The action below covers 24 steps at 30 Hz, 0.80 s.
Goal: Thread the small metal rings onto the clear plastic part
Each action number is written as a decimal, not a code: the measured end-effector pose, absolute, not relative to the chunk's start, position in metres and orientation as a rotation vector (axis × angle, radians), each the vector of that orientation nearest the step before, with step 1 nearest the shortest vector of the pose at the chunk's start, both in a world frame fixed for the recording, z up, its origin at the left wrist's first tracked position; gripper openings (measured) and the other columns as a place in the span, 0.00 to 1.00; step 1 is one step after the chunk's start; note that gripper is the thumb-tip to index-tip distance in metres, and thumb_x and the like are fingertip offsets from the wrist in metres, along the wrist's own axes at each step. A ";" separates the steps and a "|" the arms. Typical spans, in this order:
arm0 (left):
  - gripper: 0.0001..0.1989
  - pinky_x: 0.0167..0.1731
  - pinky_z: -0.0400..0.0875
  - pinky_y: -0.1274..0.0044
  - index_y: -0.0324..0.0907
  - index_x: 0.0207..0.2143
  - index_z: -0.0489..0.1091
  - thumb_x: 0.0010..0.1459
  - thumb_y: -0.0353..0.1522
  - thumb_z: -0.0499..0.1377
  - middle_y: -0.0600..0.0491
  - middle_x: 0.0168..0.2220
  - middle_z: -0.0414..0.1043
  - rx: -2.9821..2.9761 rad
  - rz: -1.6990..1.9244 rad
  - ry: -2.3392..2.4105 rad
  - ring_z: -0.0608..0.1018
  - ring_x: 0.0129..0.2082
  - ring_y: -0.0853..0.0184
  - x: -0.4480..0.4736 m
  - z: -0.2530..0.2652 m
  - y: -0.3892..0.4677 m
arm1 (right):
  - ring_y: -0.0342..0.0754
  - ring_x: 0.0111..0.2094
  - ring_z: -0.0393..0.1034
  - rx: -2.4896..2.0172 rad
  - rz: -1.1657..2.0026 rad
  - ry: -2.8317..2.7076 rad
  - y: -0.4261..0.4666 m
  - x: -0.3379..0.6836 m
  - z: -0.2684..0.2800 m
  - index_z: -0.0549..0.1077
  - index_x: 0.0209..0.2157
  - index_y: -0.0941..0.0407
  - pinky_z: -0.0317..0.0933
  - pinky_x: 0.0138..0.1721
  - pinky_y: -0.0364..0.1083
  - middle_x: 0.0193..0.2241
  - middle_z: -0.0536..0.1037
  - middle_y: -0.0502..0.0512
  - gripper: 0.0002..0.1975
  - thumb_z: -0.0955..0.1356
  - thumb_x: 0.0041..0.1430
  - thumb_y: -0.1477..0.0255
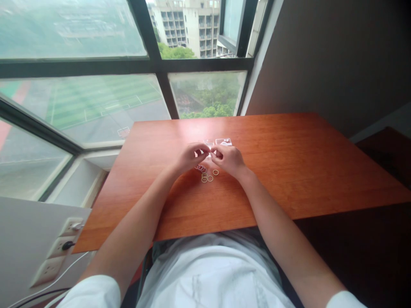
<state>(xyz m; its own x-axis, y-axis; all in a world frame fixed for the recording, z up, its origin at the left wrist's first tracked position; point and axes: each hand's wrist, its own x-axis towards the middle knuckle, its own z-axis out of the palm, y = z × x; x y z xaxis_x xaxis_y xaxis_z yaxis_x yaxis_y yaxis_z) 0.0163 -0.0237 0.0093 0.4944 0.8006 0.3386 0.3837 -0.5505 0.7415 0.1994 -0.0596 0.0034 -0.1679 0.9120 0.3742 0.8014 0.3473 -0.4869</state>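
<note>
Above the middle of the wooden table (289, 171), my left hand (191, 157) and my right hand (228, 159) meet fingertip to fingertip. Both are pinched closed, and whatever is between the fingers is too small to make out. Just below them lie several pale yellow-green rings (210, 179), some overlapping. A row of pinkish-white rings (201, 168) rests beside my left hand, partly covered by it. Behind my fingers is a clear plastic piece (208, 142), mostly hidden. A small box or card with white print (223, 141) sits behind my right hand.
The table's front edge runs close to my body. Large dark-framed windows (205, 65) stand behind the table, and a grey wall (308, 64) is at the right. At the lower left, wall sockets (58, 247) hold plugs and cables.
</note>
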 end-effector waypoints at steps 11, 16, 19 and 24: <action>0.07 0.28 0.72 0.79 0.41 0.34 0.76 0.55 0.34 0.60 0.52 0.30 0.78 2.195 1.025 1.191 0.76 0.26 0.70 -0.002 0.005 -0.009 | 0.45 0.29 0.70 -1.500 0.246 -1.995 -0.057 0.203 0.003 0.76 0.37 0.52 0.58 0.34 0.43 0.26 0.78 0.48 0.07 0.67 0.58 0.70; 0.09 0.26 0.70 0.80 0.41 0.36 0.76 0.55 0.35 0.60 0.52 0.31 0.78 2.193 0.981 1.179 0.75 0.25 0.71 0.000 0.004 -0.009 | 0.45 0.29 0.70 -1.493 0.249 -1.992 -0.057 0.203 0.003 0.76 0.37 0.52 0.58 0.34 0.42 0.26 0.78 0.48 0.07 0.67 0.58 0.70; 0.09 0.25 0.69 0.80 0.41 0.37 0.76 0.56 0.35 0.60 0.52 0.31 0.78 2.187 0.986 1.199 0.75 0.25 0.71 -0.001 0.005 -0.009 | 0.44 0.28 0.70 -1.495 0.256 -1.991 -0.057 0.203 0.003 0.77 0.37 0.52 0.58 0.34 0.43 0.27 0.78 0.48 0.07 0.67 0.58 0.70; 0.09 0.27 0.69 0.80 0.42 0.36 0.76 0.57 0.36 0.59 0.52 0.32 0.78 2.189 0.999 1.216 0.76 0.26 0.71 -0.002 0.006 -0.009 | 0.44 0.28 0.69 -1.485 0.325 -2.035 -0.056 0.206 0.002 0.77 0.37 0.52 0.57 0.33 0.42 0.27 0.78 0.49 0.07 0.67 0.58 0.70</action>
<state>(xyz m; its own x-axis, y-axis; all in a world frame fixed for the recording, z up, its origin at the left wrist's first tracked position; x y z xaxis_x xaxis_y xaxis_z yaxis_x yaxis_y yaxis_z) -0.0025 -0.0092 0.0057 0.3516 0.8565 0.3779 0.5368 -0.5152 0.6681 0.2062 -0.0558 0.0025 -0.2011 0.9270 0.3166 0.7821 0.3466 -0.5178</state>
